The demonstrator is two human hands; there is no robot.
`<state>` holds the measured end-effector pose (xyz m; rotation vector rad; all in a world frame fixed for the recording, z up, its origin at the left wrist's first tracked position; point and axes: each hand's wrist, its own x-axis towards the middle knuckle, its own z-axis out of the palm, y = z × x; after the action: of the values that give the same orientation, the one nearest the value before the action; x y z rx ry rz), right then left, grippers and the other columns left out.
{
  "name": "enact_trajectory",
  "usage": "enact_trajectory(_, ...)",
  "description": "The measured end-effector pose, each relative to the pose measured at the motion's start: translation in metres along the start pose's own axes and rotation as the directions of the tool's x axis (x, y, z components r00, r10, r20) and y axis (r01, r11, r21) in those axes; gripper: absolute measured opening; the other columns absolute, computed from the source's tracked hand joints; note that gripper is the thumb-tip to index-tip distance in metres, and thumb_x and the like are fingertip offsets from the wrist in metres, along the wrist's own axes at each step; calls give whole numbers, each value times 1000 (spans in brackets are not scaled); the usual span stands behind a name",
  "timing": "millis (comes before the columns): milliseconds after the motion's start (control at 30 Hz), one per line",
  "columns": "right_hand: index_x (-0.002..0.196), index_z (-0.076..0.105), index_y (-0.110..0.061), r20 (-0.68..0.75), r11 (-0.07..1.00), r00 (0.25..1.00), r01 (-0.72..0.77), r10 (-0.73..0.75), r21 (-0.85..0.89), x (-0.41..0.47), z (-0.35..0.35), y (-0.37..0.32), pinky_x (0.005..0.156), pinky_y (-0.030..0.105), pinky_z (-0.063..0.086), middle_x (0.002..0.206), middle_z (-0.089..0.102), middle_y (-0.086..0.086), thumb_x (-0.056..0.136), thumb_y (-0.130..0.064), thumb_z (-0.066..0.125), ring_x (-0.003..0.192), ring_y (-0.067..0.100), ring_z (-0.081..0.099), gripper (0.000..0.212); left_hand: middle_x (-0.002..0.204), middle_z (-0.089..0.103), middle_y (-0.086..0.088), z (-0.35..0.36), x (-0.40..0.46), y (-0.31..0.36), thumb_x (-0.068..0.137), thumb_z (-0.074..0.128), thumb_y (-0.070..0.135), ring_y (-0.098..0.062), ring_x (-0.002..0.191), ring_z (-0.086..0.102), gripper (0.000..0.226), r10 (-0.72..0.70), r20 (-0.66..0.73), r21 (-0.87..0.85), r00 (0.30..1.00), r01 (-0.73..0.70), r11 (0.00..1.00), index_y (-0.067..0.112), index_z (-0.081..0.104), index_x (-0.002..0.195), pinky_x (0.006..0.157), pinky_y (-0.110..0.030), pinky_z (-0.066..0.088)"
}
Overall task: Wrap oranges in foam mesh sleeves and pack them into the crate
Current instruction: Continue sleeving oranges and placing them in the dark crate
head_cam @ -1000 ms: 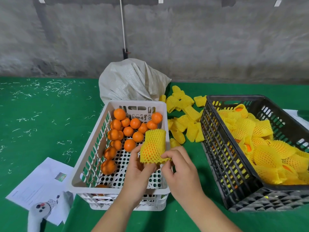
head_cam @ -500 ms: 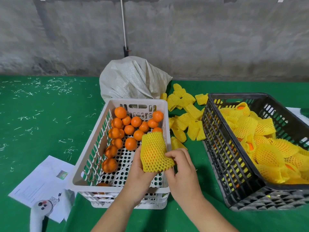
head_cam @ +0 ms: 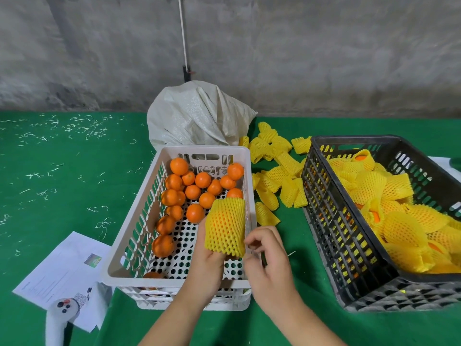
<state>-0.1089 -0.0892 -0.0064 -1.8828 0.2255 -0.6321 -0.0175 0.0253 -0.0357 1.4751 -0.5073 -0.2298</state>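
Note:
My left hand grips an orange inside a yellow foam mesh sleeve, held upright over the near right corner of the white crate. My right hand sits just right of the sleeve's lower edge with its fingers loosely curled and nothing visibly in them; I cannot tell if they touch the sleeve. Several bare oranges lie in the white crate. The black crate on the right holds several sleeved oranges.
Loose yellow sleeves lie on the green cloth between the two crates. A white woven sack stands behind the white crate. A sheet of paper and a white controller lie at the near left.
My right hand has come off the sleeve and drawn slightly right. The sleeve now sits fully over the orange in my left hand.

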Motion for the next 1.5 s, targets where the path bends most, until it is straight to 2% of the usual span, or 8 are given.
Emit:
enact_trajectory(133,128,41,-40,96,938,963,-266,251,223,7,5,-12,85,22,54,115,59,-22,84,-63,58,108,2,62,53,133,64,5,0,0,2,99,71,23,-18,122,64,56,-27,42,13,999,26,1000,20,46,150,94,-26,56)
enact_trajectory(300,136,31,-53,153,853,886,-462,437,241,21,11,-19,81,20,55,130,54,-18,79,-48,80,110,-2,60,76,143,64,4,1,0,5,101,72,15,-18,129,64,61,-71,153,-39,986,78,996,34,47,153,102,-27,55)
enact_trajectory(500,135,48,-57,290,616,812,-577,507,536,26,2,-17,112,50,44,136,64,-13,65,-77,78,128,16,60,80,152,55,15,6,0,2,97,73,9,-9,139,55,79,-35,201,-24,979,41,999,37,36,160,105,-21,50)
enact_trajectory(667,138,45,-47,-3,690,818,-484,576,538,44,-28,-3,111,49,45,136,63,-12,59,-53,88,124,14,62,90,90,63,2,13,2,-9,95,73,44,-12,79,62,72,-108,228,164,968,71,984,59,33,153,74,-30,54)
enact_trajectory(1000,160,9,-40,-499,852,731,-522,465,30,172,-209,31,121,56,22,170,15,-2,86,-56,75,154,31,19,101,102,54,19,34,21,-27,101,64,39,-5,67,62,48,-291,182,433,939,189,881,58,40,138,61,-30,54)
enact_trajectory(1233,152,43,-20,-460,803,836,-481,298,-353,181,-194,63,96,39,46,154,47,5,101,-17,50,108,16,58,51,98,65,16,27,25,-18,103,64,29,-8,65,59,36,-409,132,216,903,376,901,48,53,132,53,-21,44)
enact_trajectory(1400,140,57,-23,-78,778,991,-135,110,-614,163,-114,94,111,33,31,152,47,2,100,-21,56,137,21,41,40,102,67,19,3,61,-21,105,59,28,-8,60,52,27,-381,74,326,921,339,883,43,58,127,50,-22,42)
enact_trajectory(1500,144,54,-35,179,698,920,-127,348,-705,151,-70,132,122,43,18,167,21,3,99,-32,57,150,26,14,45,123,64,12,-8,103,-39,105,59,24,-4,86,61,39,-333,60,580,941,239,779,29,53,143,76,-23,52)
